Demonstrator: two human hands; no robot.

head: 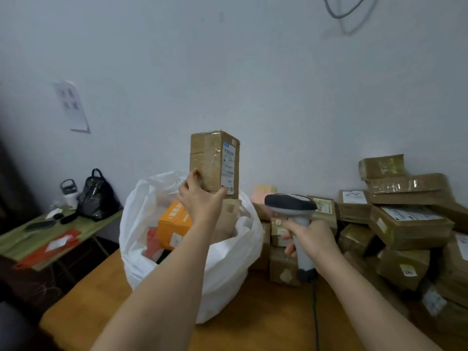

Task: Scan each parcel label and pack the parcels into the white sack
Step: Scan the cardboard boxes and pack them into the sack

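Left hand (200, 196) has its fingers wrapped around the bottom of a tall cardboard parcel (211, 162), held upright right above the open white sack (228, 269), white label (229, 165) on its 3 o'clock face. Right hand (312, 243), at 3 o'clock from the sack, grips the grey barcode scanner (291, 205) by its handle. Inside the sack there's an orange box (173, 222). Pile of taped parcels (405, 224) stacked further out at 3 o'clock, all on the wooden table (266, 325).

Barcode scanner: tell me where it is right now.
In the head view, right of centre: the right hand grips the barcode scanner between the white sack and the parcel pile.
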